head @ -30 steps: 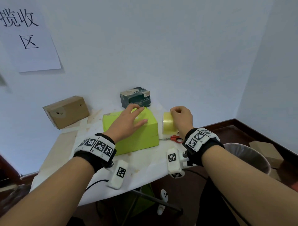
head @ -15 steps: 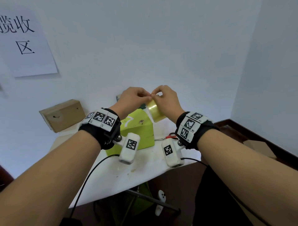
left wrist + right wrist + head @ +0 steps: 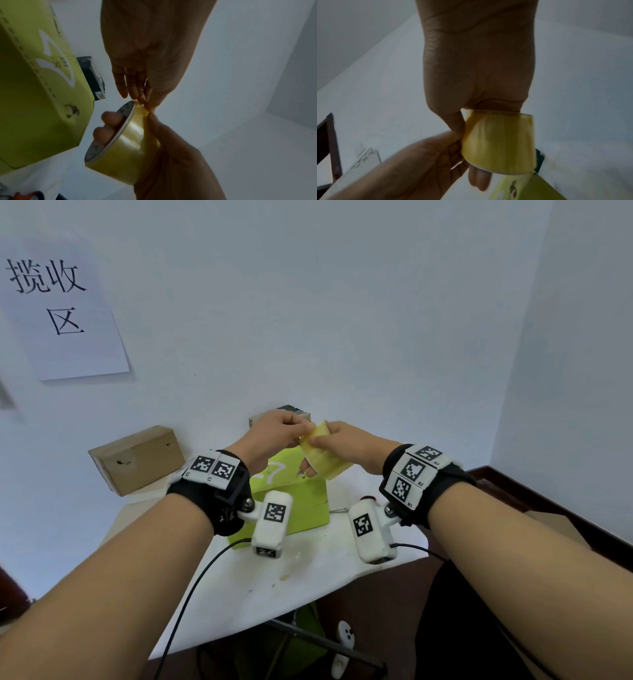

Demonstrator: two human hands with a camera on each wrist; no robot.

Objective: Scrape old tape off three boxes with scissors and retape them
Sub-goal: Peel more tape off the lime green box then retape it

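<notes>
1. Both hands sit a little lower than half a second ago and keep the tape roll (image 3: 323, 455) between them, above the green box; a second ago the left palm lay on that box and the roll stood on the table.
2. Held in the air on a tilt, the yellowish roll of clear tape has its open core facing down and to the left.
3. Right hand (image 3: 349, 445): fingers run through the core and the thumb presses the outer winding, so it grips the roll.
4. Left hand (image 3: 270, 434): thumb and forefinger are pinched together at the roll's upper rim, the other fingers (image 3: 126, 83) hanging straight beside them; whether a loose tape end sits in the pinch cannot be told.
5. Under the hands, the green box (image 3: 291, 498) rests mid-table on the white table (image 3: 308, 570).
6. One brown cardboard box (image 3: 137, 458) stands at the table's far left edge against the wall.
7. One dark box (image 3: 294, 409) shows behind the hands at the far edge, mostly covered by them.
8. Scissors: only an orange handle (image 3: 25, 195) shows, in the left wrist view.
9. Three boxes, one roll.
10. On the wall hangs one paper sign (image 3: 65, 313).
</notes>
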